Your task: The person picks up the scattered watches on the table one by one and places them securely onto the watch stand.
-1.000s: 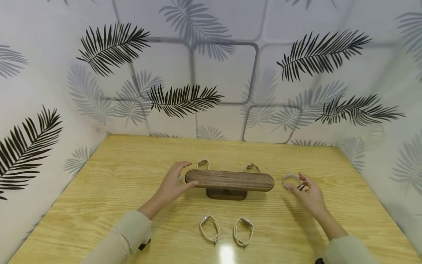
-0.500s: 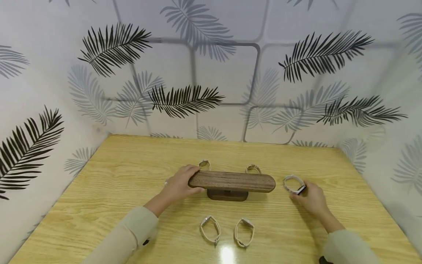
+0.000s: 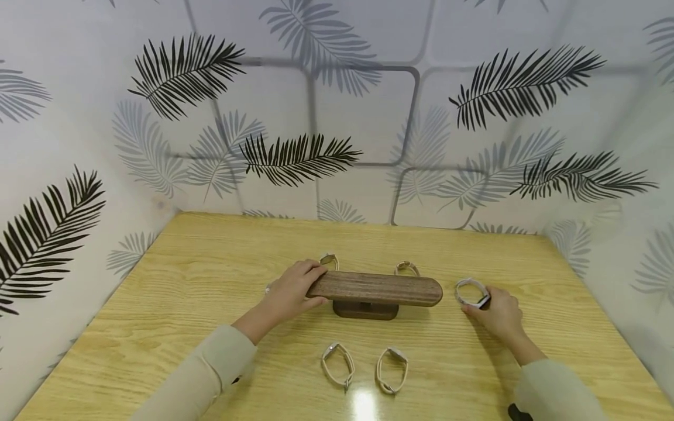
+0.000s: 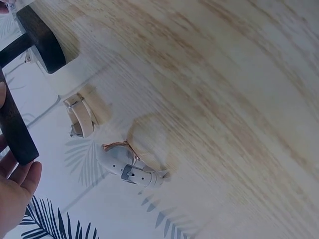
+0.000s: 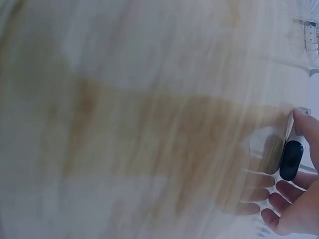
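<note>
A dark brown wooden stand [image 3: 375, 289], a long rounded bar on a short base, stands on the table. My left hand [image 3: 288, 294] grips the bar's left end, thumb in front and fingers over the back. In the left wrist view, that hand [image 4: 17, 191] is at the end of the dark bar [image 4: 16, 122]. My right hand [image 3: 497, 314] pinches a white-strapped smart band [image 3: 470, 292] with a black face, right of the stand. In the right wrist view, its black oval face [image 5: 291, 160] lies between thumb and fingers.
Two beige-strapped watches, one on the left [image 3: 337, 365] and one on the right [image 3: 392, 371], lie in front of the stand. Behind the bar, two more watches [image 3: 330, 261] [image 3: 407, 268] are partly hidden. Something pale [image 3: 268, 288] shows behind my left hand. A leaf-patterned wall backs the table [image 3: 237, 245].
My left hand has moved right and taken hold of the bar's left end. My right hand's fingers have closed on the smart band. The stand shifts slightly right in view.
</note>
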`<state>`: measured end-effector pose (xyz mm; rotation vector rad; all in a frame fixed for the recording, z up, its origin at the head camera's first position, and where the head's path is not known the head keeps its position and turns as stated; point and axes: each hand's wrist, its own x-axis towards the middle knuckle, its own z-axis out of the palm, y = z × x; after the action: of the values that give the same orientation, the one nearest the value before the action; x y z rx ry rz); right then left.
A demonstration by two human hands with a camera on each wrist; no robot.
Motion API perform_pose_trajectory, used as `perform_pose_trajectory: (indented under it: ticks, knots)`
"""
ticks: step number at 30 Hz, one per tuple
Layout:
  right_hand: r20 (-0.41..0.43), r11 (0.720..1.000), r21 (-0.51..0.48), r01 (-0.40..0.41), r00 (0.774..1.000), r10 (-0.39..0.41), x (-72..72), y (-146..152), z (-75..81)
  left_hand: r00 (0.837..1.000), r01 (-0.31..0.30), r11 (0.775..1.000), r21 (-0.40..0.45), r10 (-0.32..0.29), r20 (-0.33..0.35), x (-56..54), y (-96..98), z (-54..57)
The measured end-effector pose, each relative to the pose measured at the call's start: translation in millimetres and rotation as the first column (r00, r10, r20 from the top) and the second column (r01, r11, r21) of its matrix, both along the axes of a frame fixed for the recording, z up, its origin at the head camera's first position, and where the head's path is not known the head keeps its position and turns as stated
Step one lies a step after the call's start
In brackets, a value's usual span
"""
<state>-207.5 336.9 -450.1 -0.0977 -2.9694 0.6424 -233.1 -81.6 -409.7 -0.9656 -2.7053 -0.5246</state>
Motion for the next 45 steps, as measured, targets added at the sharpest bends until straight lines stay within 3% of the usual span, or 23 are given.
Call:
perform_pose_trajectory:
  ticks: [9,19,28,35,45]
  knots:
    - [0.012,0.984,-0.171,0.045,0.999,-0.043,2.9,-5.1,4.6,1.0,-0.002,1.0,-0.007,0.002,0.014,-0.1,-0.1,-0.2]
    - [0.033,0.964,-0.264,0.012,0.999,-0.003,8.5,-16.0,20.3,1.0,0.01,1.0,-0.01,-0.01,0.013,-0.8,-0.8,-0.4]
    - [-0.086,0.97,-0.193,-0.151,0.987,0.137,10.3,-29.7,33.9,1.0,0.004,1.0,0.001,-0.004,0.021,-1.5,-0.6,-1.4]
    - [-0.09,0.959,-0.097,-0.266,0.962,0.258,13.5,-47.2,49.7,1.0,0.003,1.0,0.01,-0.003,0.017,-1.9,-0.4,-1.5]
    - [-0.081,0.942,-0.019,-0.334,0.94,0.332,16.4,-70.7,63.2,1.0,0.0,1.0,0.009,-0.001,0.016,0.0,0.1,-0.2]
